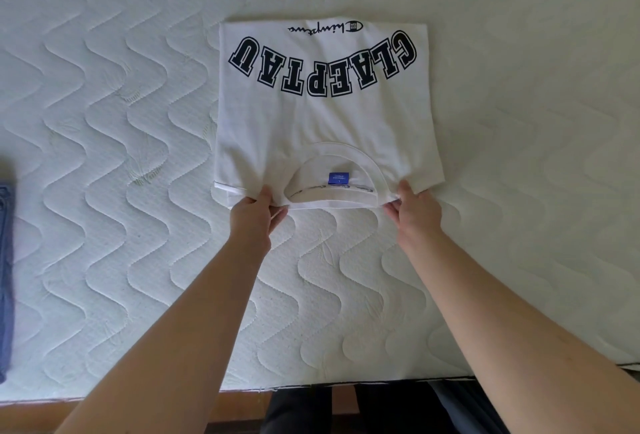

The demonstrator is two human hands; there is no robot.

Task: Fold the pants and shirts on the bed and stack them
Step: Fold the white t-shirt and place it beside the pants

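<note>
a home bedroom: quilted white mattress (138, 121) above a wooden floor (34, 413).

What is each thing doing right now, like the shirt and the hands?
white shirt: folded into a rectangle, flat on the bed, print up, collar edge nearest the person.
left hand: pinches the shirt's near edge, left of the collar.
right hand: pinches the near edge, right of the collar.
blue garment: lying at the bed's left edge, mostly out of view.
bed: bare quilted mattress.

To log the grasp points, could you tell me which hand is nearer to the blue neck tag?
Left. The left hand pinches the shirt edge just left of the collar, close below the tag; the right hand pinches it farther off, right of the collar.
</note>
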